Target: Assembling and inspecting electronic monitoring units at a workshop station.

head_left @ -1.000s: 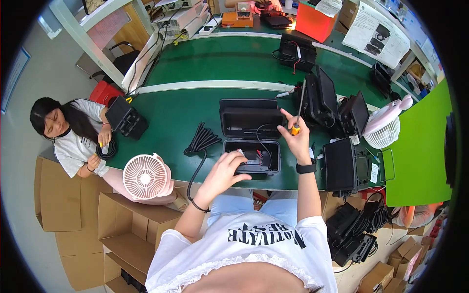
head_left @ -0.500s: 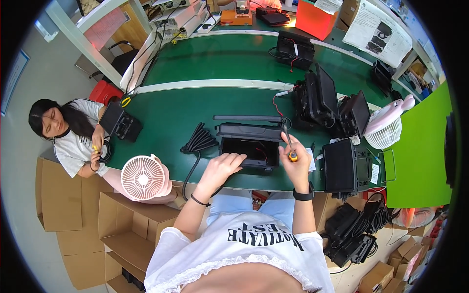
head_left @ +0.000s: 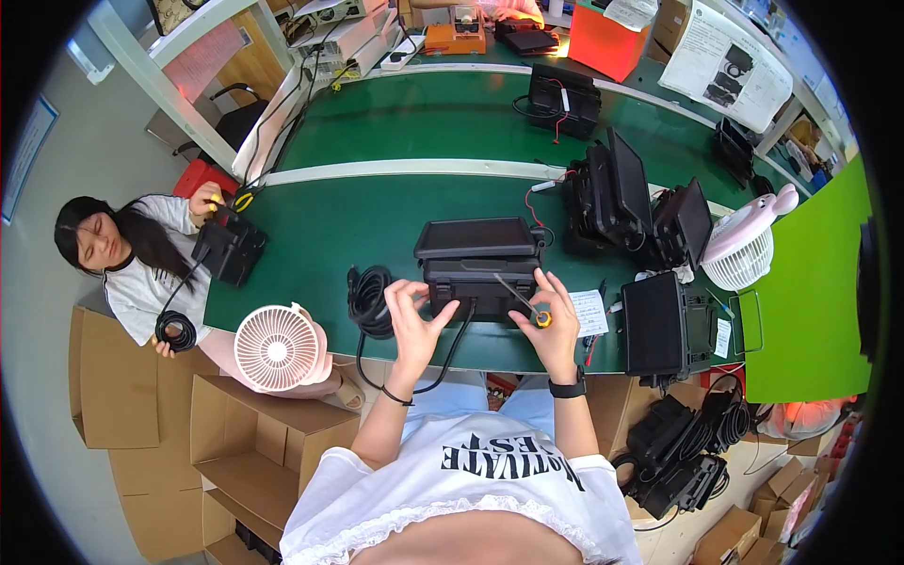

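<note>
In front of me on the green bench sits a black plastic case [head_left: 480, 287], its lid down and a flat dark screen panel [head_left: 476, 237] tilted up behind it. My left hand [head_left: 414, 325] grips the case's front left corner, thumb on the front face. My right hand [head_left: 554, 325] holds a screwdriver [head_left: 518, 294] with a yellow handle, its shaft slanting across the case front, while the fingers touch the right corner. From the case front a black cable [head_left: 457, 350] loops down past the bench edge to a coil [head_left: 370, 299] left of the case.
A paper slip [head_left: 590, 313] lies right of my hand, near another screen case [head_left: 654, 325]. More cases [head_left: 607, 193] stand behind it. A pink fan [head_left: 276, 347] is at the left, a second fan [head_left: 739, 250] at the right. A co-worker [head_left: 141, 254] handles a black case [head_left: 229, 247] at the left.
The case stood open and is now closed, its screen panel showing more face-on. Both hands have moved to its front corners. The cable bundle now lies as a coil. The co-worker's hand has risen.
</note>
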A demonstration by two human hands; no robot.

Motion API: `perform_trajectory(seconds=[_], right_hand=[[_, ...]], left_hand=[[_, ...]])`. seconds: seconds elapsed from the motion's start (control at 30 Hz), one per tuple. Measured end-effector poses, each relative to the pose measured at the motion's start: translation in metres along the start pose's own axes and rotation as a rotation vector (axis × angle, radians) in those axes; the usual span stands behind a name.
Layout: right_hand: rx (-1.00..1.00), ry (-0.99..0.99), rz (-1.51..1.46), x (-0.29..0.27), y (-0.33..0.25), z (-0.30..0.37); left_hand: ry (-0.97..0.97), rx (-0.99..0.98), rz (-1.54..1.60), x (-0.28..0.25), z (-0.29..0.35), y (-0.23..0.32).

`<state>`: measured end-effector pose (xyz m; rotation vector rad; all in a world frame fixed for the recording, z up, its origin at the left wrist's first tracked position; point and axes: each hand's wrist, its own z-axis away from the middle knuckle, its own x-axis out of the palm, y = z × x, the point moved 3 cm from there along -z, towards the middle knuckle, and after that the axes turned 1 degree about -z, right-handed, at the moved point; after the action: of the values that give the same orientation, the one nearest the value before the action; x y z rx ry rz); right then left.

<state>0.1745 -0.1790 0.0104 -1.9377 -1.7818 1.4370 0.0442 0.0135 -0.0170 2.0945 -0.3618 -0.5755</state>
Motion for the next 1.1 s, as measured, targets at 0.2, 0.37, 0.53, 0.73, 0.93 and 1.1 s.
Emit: perform_trajectory(seconds=[0.2,0.37,0.53,0.73,0.93,1.1], right_hand=[[0.072,0.03,-0.115,0.005,0.008,-0.004],[0.086,0.01,-0.176,0.007,0.013,0.0],[0.169,0.001,-0.24,0.008,0.014,0.001],[-0.018,0.107,-0.075,0.001,0.008,-0.003],[0.228,0.123,-0.109,0.003,0.011,0.007],[0.483,-0.064,-0.38,0.009,0.019,0.011]], left_hand=[[-0.088,0.044,-0.165,-0.001,-0.01,0.006],[-0.209,-0.131,0.325,-0.003,-0.02,0.0],[-0.144,-0.098,0.17,0.001,-0.024,0.006],[-0.057,-0.144,0.302,0.006,-0.018,-0.003],[-0.06,-0.28,0.446,0.01,-0.018,-0.01],[-0.042,-0.268,0.452,0.012,-0.016,-0.011]])
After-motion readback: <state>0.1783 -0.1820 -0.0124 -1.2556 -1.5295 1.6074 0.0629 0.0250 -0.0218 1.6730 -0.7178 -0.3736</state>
